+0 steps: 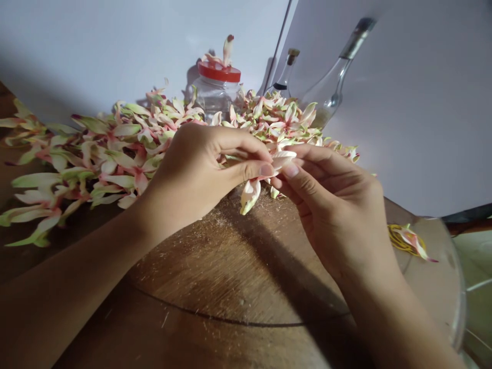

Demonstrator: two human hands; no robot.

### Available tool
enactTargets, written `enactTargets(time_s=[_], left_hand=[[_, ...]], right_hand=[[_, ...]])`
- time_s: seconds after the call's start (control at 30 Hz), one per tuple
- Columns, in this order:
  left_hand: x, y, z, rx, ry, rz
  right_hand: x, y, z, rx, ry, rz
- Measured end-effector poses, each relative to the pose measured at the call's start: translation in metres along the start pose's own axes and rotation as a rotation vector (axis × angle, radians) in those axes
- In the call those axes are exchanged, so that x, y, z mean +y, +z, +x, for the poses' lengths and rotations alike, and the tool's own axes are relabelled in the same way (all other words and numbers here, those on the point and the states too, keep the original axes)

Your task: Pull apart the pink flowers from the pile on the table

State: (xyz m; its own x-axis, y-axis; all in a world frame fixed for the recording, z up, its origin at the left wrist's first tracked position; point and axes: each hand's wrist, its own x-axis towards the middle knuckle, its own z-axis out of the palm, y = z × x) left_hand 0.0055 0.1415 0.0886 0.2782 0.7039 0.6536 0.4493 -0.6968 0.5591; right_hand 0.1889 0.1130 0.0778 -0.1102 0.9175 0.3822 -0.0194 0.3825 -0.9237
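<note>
Between my two hands, above the middle of the wooden table [215,277], is a pale pink and white flower [250,196] with greenish petal tips. My left hand [209,166] pinches it between thumb and fingers from the left. From the right, my right hand [334,200] has its thumb and forefinger closed on a petal of the same flower. Part of the flower is hidden behind my fingers. Just beyond my hands lies a heap of similar flowers [115,148], spread from the far left to the back right.
A clear jar with a red lid [219,72] stands at the back, a flower piece on top. Two glass bottles, a small one [282,79] and a tall one [334,77], are beside the wall. Yellow rubber bands [405,241] with a petal lie near the right edge.
</note>
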Motion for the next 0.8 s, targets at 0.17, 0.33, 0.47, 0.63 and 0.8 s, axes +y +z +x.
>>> enactTargets(time_s=[0.17, 0.33, 0.47, 0.63, 0.8], left_hand=[[0.0023, -0.0007, 0.0004, -0.011, -0.013, -0.005], [0.0047, -0.0017, 0.0007, -0.010, -0.008, 0.014], [0.0048, -0.0016, -0.0005, -0.011, 0.014, 0.076], [0.0056, 0.0015, -0.0040, 0.020, 0.055, 0.152], [0.0049, 0.0013, -0.0022, -0.010, 0.055, 0.108]], right_hand=[[-0.0013, 0.0001, -0.0001, 0.021, 0.001, 0.006], [-0.0011, 0.0003, -0.0006, 0.043, -0.003, -0.007], [-0.0008, 0.0011, -0.0012, 0.032, -0.006, -0.012], [-0.0009, 0.0001, -0.0009, 0.017, -0.027, -0.069], [-0.0006, -0.0007, -0.0004, 0.019, -0.038, -0.082]])
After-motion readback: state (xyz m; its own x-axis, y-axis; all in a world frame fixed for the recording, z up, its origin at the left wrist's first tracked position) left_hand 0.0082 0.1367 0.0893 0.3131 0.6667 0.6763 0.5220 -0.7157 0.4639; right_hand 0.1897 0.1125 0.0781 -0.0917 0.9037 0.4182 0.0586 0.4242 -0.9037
